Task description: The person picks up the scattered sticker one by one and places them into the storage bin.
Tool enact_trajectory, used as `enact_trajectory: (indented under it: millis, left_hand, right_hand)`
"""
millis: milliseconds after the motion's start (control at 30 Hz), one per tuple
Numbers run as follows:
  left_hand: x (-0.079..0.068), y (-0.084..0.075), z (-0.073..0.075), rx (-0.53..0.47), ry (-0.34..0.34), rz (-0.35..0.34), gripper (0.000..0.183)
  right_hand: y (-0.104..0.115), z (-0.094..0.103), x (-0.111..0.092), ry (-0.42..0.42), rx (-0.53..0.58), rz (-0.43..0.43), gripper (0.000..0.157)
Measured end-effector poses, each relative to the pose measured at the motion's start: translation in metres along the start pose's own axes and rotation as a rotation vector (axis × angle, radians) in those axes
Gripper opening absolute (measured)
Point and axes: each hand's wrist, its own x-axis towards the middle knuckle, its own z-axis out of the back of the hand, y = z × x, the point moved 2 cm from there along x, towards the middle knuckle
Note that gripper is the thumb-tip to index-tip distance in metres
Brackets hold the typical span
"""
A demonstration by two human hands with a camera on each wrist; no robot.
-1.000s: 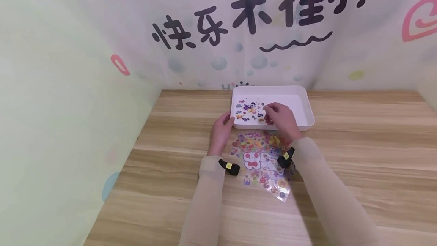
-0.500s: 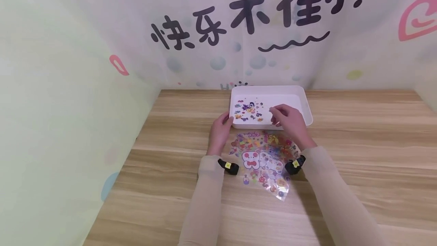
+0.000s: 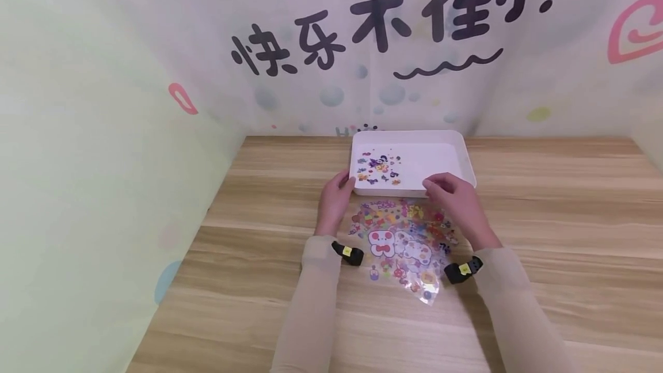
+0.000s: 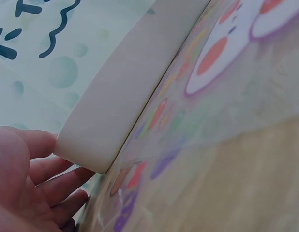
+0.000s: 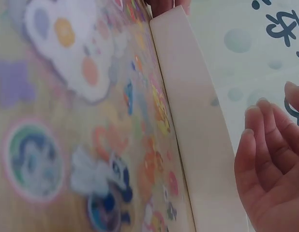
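White tray [image 3: 432, 160], lying flat towards the back of the wooden surface, with small colourful pieces [image 3: 380, 166] scattered over the left part of its floor. The tray appears light and fairly stiff, best steadied by a corner or side wall; the pieces look thin and nearly weightless, easily nudged, and best lifted singly between fingertip and thumb. The left hand [image 3: 332, 203] touches the tray's near left corner, fingers loosely extended along the end wall. The right hand [image 3: 461, 206] hovers at the front rim, fingers gently bent, thumb apart, nothing visible between them. Directly before the tray lies clear film [image 3: 382, 244] printed with cartoon figures, probably slippery and floppy, best taken by an edge. Behind: a lettered backdrop [image 3: 331, 96].
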Motion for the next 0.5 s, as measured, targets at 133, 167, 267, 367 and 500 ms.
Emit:
enact_trajectory:
  millis: [133,167,267,367,500]
  left_hand:
    - [0.000,0.000,0.000,-0.007,-0.003,0.017,0.043]
    - [0.000,0.000,0.000,-0.009,-0.003,0.017,0.043]
    - [0.001,0.001,0.000,-0.009,-0.001,0.016,0.042]
    - [0.001,0.000,-0.001,-0.013,0.003,0.012,0.042]
    - [0.000,0.000,-0.002,-0.006,0.003,0.011,0.043]
  right_hand:
    - [-0.012,0.001,0.001,-0.006,0.002,0.022,0.057]
    - [-0.019,0.001,0.004,-0.009,0.005,0.025,0.058]
    - [-0.045,-0.003,0.015,-0.053,-0.018,0.023,0.058]
    - [-0.067,-0.006,0.024,-0.079,-0.042,0.018,0.058]
    - [-0.076,-0.006,0.026,-0.071,-0.051,0.003,0.059]
